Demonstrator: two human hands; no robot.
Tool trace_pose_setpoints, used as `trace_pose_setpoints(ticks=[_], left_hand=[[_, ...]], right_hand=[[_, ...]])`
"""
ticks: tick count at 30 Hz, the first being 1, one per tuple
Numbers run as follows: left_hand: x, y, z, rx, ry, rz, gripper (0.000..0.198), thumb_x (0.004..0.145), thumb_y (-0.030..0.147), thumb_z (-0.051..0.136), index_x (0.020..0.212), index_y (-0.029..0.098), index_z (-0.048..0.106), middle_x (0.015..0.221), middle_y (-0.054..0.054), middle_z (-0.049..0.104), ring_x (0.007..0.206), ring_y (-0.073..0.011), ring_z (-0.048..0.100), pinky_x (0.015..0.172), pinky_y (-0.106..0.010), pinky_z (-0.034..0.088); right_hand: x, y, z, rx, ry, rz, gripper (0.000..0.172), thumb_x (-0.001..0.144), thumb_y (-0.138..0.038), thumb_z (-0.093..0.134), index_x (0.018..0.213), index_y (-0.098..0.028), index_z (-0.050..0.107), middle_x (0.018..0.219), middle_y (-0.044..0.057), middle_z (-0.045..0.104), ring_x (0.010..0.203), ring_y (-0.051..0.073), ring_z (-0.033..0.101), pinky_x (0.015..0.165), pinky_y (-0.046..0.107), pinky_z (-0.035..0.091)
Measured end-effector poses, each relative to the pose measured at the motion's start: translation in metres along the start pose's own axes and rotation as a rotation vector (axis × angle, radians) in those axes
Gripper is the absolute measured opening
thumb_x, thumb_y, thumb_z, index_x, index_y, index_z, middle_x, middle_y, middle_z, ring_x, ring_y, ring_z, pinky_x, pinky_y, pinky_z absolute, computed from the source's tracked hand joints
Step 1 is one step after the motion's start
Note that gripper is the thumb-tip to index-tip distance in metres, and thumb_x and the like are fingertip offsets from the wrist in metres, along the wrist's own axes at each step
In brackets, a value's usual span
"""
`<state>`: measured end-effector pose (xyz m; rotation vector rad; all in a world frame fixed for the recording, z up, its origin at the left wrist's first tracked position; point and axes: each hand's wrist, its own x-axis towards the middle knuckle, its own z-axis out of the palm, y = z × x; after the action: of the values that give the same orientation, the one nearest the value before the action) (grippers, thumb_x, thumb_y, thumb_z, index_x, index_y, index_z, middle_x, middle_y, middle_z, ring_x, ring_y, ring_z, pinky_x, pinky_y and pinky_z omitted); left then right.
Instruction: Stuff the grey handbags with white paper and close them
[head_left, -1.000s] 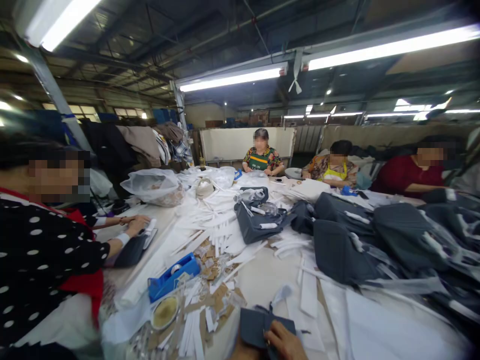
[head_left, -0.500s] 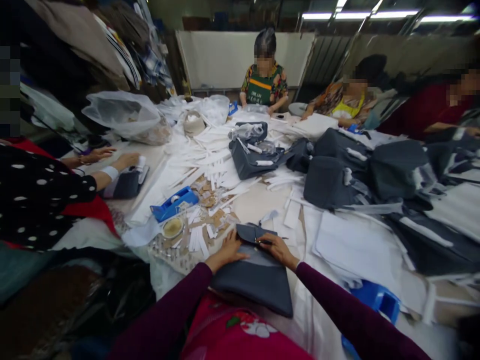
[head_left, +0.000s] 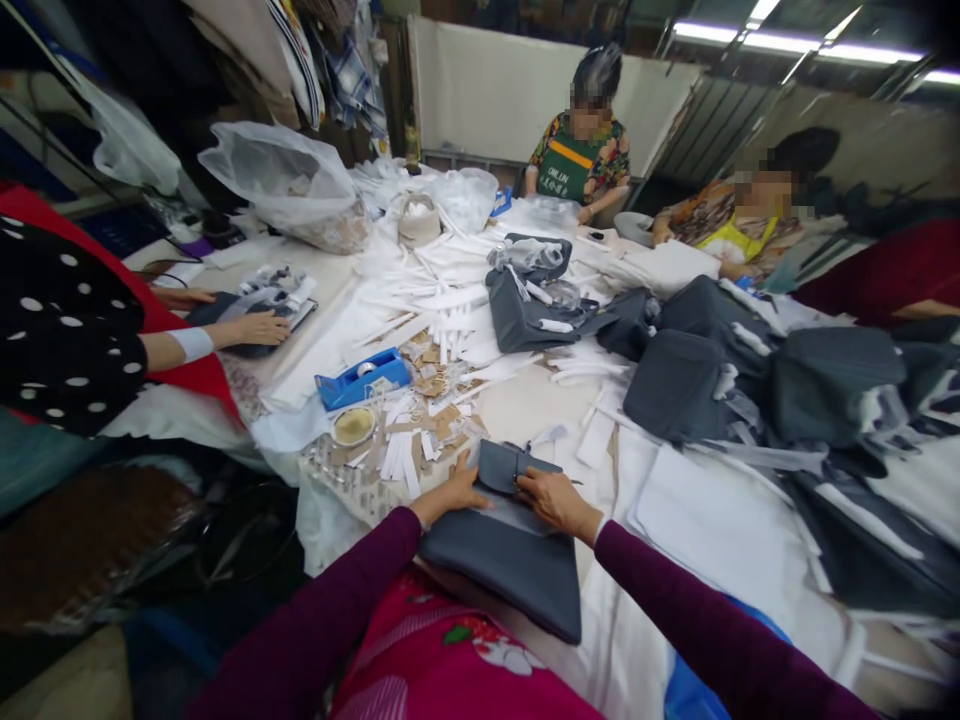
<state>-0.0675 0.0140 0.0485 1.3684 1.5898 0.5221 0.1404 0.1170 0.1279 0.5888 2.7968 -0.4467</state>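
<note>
A dark grey-blue handbag (head_left: 510, 565) lies in front of me, its lower part at the table's near edge and a smaller flap piece (head_left: 499, 465) at its far end. My left hand (head_left: 454, 490) rests on the left side of the bag, thumb spread away from the fingers. Closed fingers of my right hand (head_left: 555, 502) pinch the small strap with a metal fitting on the flap. A thin dark tip pokes out beyond that hand; I cannot tell what it belongs to. Translucent wrapping lies across the bag between my hands.
Beyond lie a blue tape dispenser (head_left: 364, 378), a round tin (head_left: 353, 427) and scattered tags (head_left: 405, 450). Several dark bags (head_left: 675, 385) are heaped right, near white sheets (head_left: 712, 510). A co-worker's hand (head_left: 262, 328) is at left; other people sit across the table.
The view has turned left and tipped slightly. My right fingers have curled tighter at the strap; my left hand stays on the bag. The left co-worker's hands have moved over their dark item.
</note>
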Motion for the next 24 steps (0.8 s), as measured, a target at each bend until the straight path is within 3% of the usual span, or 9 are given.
trace_pose_setpoints(ticks=[4, 8, 14, 19, 24], left_hand=[[0.002, -0.005, 0.0, -0.126, -0.007, -0.088, 0.108, 0.05, 0.033, 0.079, 0.144, 0.017, 0.029, 0.156, -0.014, 0.006, 0.141, -0.0411, 0.002, 0.113, -0.048, 0.018], [0.006, -0.013, 0.003, -0.216, 0.036, -0.15, 0.115, 0.044, 0.031, 0.08, 0.144, 0.013, 0.026, 0.154, -0.018, 0.009, 0.14, -0.04, 0.01, 0.114, -0.046, 0.018], [0.008, -0.02, 0.008, -0.245, 0.087, -0.098, 0.111, 0.042, 0.028, 0.081, 0.14, 0.015, 0.03, 0.15, -0.018, 0.018, 0.136, -0.0388, 0.019, 0.111, -0.047, 0.023], [0.008, -0.019, 0.009, -0.236, 0.146, -0.049, 0.102, 0.043, 0.023, 0.079, 0.134, 0.016, 0.033, 0.138, -0.015, 0.031, 0.13, -0.0328, 0.029, 0.11, -0.043, 0.025], [0.009, -0.018, 0.009, -0.225, 0.156, -0.051, 0.098, 0.044, 0.021, 0.079, 0.13, 0.012, 0.034, 0.133, -0.017, 0.032, 0.126, -0.0319, 0.032, 0.108, -0.04, 0.028]], right_hand=[[0.006, 0.006, 0.0, 0.038, -0.073, 0.046, 0.026, 0.094, -0.035, 0.04, 0.093, -0.021, 0.062, 0.088, 0.004, 0.066, 0.075, 0.016, 0.06, 0.062, 0.026, 0.032], [0.016, 0.015, -0.003, 0.108, -0.162, 0.099, 0.024, 0.093, -0.032, 0.044, 0.089, -0.021, 0.065, 0.081, 0.004, 0.067, 0.074, 0.016, 0.06, 0.062, 0.024, 0.033], [0.026, 0.021, -0.005, 0.149, -0.218, 0.008, 0.022, 0.09, -0.031, 0.049, 0.087, -0.021, 0.068, 0.079, 0.003, 0.067, 0.072, 0.015, 0.058, 0.062, 0.023, 0.036], [0.032, 0.019, -0.002, 0.082, -0.243, -0.061, 0.016, 0.087, -0.026, 0.053, 0.086, -0.02, 0.068, 0.079, 0.005, 0.069, 0.074, 0.017, 0.06, 0.063, 0.024, 0.037], [0.029, 0.014, 0.007, 0.035, -0.25, -0.069, 0.015, 0.086, -0.025, 0.054, 0.089, -0.019, 0.068, 0.089, 0.007, 0.07, 0.083, 0.019, 0.063, 0.067, 0.024, 0.037]])
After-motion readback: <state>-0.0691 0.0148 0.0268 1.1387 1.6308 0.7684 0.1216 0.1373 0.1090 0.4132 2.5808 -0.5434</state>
